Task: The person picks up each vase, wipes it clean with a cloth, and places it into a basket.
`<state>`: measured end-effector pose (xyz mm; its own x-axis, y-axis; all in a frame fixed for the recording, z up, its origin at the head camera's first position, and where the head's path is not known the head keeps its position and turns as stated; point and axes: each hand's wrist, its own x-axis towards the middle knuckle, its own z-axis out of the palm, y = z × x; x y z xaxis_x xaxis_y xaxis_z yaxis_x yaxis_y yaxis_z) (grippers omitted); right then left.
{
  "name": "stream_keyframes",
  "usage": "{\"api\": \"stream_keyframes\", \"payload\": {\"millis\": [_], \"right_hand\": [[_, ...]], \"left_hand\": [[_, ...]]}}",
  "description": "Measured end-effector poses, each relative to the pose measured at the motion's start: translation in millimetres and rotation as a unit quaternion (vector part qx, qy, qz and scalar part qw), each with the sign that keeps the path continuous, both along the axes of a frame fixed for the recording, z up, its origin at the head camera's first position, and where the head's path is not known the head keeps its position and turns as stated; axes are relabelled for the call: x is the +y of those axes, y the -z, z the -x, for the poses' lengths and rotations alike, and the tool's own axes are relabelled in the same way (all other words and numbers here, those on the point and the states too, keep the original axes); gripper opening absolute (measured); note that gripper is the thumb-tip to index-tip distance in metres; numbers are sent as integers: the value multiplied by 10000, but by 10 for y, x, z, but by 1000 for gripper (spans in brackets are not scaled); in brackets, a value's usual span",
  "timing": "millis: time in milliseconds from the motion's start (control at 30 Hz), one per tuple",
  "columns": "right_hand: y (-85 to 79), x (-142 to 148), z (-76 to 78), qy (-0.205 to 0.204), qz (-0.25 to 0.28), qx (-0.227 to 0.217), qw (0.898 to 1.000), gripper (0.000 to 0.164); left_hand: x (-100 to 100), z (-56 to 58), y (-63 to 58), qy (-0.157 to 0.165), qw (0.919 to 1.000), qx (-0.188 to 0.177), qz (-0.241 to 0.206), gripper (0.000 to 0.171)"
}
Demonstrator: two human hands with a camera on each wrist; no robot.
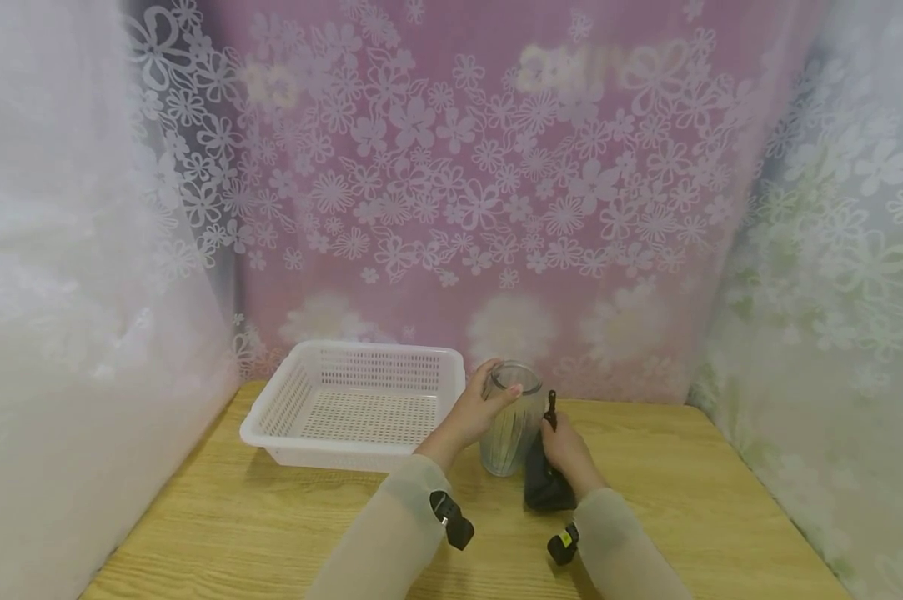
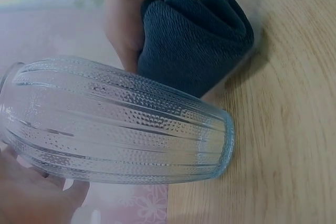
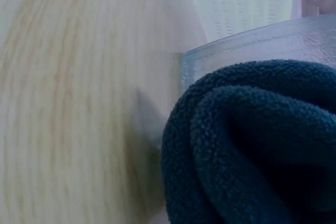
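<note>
- Pale sleeves (image 1: 394, 529) sit nearest the head lens, both reaching forward over the desk (image 1: 684, 483); wrist camera (image 1: 453, 521) on the left cuff, another on the right.
- Vase (image 1: 505, 446): clear, ribbed, textured glass. Roughly upright just right of the basket (image 1: 346, 456), mouth up, base low over the desk. Can't tell if the base touches wood.
- Handling, my read: stiff, fairly heavy for its bulk, fragile. Ribs and dimples should help friction; slippery if damp. Rim and base edge look like the chip risks.
- Best hold: wrapped round the upper wall, below the rim, thumb opposing fingers. Support low on the body would cut the tipping moment. Firm, not hard; don't lever on the lip.
- Cloth (image 2: 194, 40): dark, plush, folded in thick layers. Should be light, soft, forgiving; take it by a bunched fold, nothing to break.
- Left grip (image 1: 475, 414): clamped on the vase near its mouth, thumb on the near side, fingers round the far side. Forearm angles in from lower left.
- Right grip (image 1: 569, 450): closed on the cloth's upper part, cloth hanging below, right beside the vase wall. Contact between cloth and glass: can't tell. Forearm comes in from lower right, both hands at close quarters.
</note>
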<state>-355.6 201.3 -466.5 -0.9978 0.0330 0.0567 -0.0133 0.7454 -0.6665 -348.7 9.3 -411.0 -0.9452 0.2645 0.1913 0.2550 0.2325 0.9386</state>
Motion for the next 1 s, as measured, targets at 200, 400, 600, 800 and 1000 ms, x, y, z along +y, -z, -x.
{"api": "stream_keyframes", "payload": {"millis": [200, 400, 600, 800, 1000], "right_hand": [[-82, 77, -52, 66, 38, 9, 10000, 47], [-185, 138, -97, 31, 64, 102, 9999, 50], [-297, 169, -138, -16, 61, 138, 9999, 56], [-429, 176, -188, 0, 81, 210, 9997, 57], [-497, 210, -198, -72, 188, 307, 9993, 60]], "left_hand": [[-37, 37, 14, 379, 9989, -254, -129, 68], [-60, 83, 3, 587, 9972, -384, -266, 64], [-88, 104, -39, 817, 9954, -345, -370, 61], [-89, 103, -48, 944, 9933, -291, -594, 61], [-75, 54, -47, 664, 9963, -246, -482, 67]]}}
